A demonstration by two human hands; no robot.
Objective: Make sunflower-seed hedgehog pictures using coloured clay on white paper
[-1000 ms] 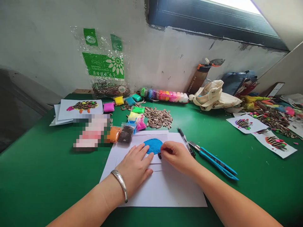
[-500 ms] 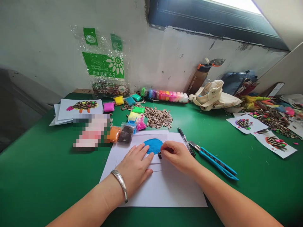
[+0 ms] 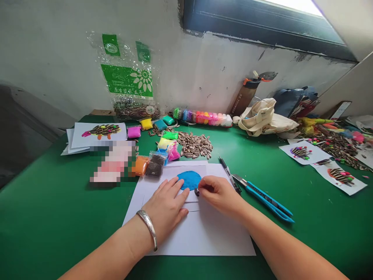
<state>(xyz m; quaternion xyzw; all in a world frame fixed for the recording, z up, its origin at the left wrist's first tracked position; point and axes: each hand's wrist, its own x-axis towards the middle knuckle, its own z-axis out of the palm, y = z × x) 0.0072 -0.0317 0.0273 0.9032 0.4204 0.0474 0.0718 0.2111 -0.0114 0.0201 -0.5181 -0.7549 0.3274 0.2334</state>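
A flattened blue clay oval [image 3: 190,180] sits on a small white sheet, which rests on larger white paper [image 3: 204,237]. My left hand [image 3: 169,202] lies flat with fingers spread, holding the sheet down; its fingertips touch or cover the oval's left and lower edge. My right hand [image 3: 218,191] is pinched at the oval's lower right edge. A small black piece [image 3: 197,192], which looks like soft clay, shows at its fingertips against the paper. The fingers partly hide that piece.
Bagged clay, including orange [image 3: 141,166] and black [image 3: 155,166], lies beyond the papers near a sunflower seed pile [image 3: 195,145]. A pen [image 3: 229,171] and a blue utility knife [image 3: 266,200] lie right. Seed pictures [image 3: 339,177] lie far right, another [image 3: 100,134] at left.
My right hand has shifted very slightly, and the black piece at its fingertips looks shorter or bunched up. My left hand stays in place.
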